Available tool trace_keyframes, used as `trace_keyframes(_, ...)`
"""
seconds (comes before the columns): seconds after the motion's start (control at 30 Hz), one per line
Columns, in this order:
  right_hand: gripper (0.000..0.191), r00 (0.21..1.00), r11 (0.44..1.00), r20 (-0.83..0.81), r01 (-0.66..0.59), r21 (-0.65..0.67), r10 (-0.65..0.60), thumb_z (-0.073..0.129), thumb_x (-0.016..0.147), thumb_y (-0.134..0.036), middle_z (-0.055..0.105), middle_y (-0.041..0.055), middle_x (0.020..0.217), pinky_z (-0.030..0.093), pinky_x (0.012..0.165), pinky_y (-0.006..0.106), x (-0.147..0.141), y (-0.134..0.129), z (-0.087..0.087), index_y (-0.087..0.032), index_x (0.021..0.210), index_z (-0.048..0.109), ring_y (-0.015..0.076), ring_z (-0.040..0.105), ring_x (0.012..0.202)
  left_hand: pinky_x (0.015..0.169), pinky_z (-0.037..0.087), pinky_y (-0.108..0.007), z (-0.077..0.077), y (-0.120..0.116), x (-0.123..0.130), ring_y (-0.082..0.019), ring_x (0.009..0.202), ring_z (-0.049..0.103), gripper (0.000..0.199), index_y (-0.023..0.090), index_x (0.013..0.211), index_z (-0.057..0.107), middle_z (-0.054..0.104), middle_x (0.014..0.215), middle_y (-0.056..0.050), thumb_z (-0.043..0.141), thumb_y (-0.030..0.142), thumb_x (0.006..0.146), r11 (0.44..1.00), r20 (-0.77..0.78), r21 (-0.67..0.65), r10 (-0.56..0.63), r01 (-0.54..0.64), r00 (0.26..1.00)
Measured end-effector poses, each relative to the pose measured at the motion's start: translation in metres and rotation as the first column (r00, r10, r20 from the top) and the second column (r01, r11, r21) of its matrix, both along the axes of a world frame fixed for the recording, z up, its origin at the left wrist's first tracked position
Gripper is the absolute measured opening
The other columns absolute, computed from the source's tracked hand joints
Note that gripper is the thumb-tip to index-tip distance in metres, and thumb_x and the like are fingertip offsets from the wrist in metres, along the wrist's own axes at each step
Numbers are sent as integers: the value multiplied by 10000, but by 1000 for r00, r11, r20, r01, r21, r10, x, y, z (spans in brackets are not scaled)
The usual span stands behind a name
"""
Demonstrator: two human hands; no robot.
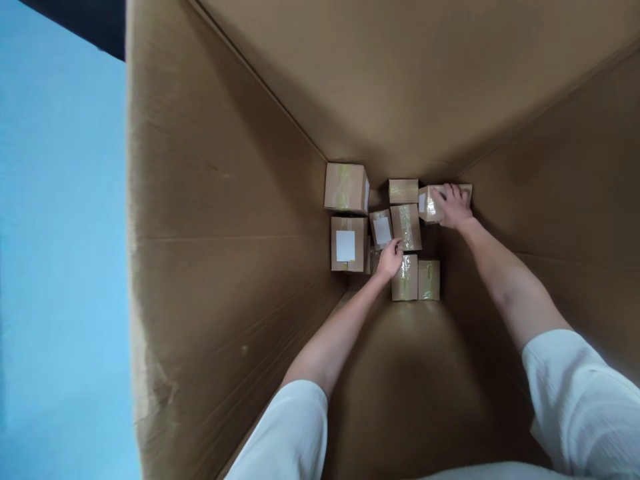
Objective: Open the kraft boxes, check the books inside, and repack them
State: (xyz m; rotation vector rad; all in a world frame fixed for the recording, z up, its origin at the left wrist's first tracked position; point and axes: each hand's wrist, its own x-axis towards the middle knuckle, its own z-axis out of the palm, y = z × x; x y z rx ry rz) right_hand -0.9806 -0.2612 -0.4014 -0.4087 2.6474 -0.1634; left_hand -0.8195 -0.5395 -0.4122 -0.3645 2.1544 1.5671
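Observation:
My right hand (454, 207) reaches down at the far right and is closed over a small cardboard box (431, 205) with a white label and clear tape. Its fingers cover part of that box. My left hand (391, 260) is closed, fingers curled at the lower left corner of a taped cardboard box (406, 227). Whether it grips that box is hidden. Just left of it leans a small box with a white label (383, 229). Below the fingers stand a taped box (406, 279) and a smaller box (429, 280), side by side.
Tall walls of a big cardboard carton (225, 240) surround both arms. Two larger boxes, one taped (345, 187) and one with a white label (349, 245), stand against its left wall. Another small box (403, 191) sits at the far wall. Blue floor (60, 253) shows outside.

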Motion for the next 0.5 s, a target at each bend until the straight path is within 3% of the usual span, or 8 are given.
trace_keyframes(0.2,1264,1000,998,-13,27,-54,-27,946,729,-531,193,235,1815,138,1270,766,16,-41,28,-255,1756,264,548,148,1625,1254,481,-492,14,-17,-19,-315,1331,680,378,180,1358,733,726,1414,-155,580,177,1012,997,4,-47,-56,57,998)
trace_keyframes(0.3,1264,998,995,-20,66,-72,-68,940,722,-500,218,238,1803,163,1265,752,29,-58,51,-256,1758,258,565,179,1606,1248,485,-498,25,-24,-23,-317,1338,679,388,192,1367,721,723,1421,-155,584,182,1004,997,4,-58,-57,57,998)
trace_keyframes(0.4,1280,986,982,-18,163,-100,-165,915,715,-516,268,233,1777,223,1242,752,47,-69,83,-271,1767,230,573,236,1576,1268,458,-487,47,-26,-25,-316,1365,667,394,194,1370,712,703,1449,-162,632,206,984,998,25,-46,-33,34,999)
trace_keyframes(0.5,1293,948,935,4,316,-162,-320,882,713,-573,365,209,1720,330,1213,717,66,-78,121,-316,1777,193,539,346,1526,1293,417,-492,79,-32,-27,-339,1410,637,433,169,1387,691,672,1478,-198,682,222,957,998,66,-69,3,2,998)
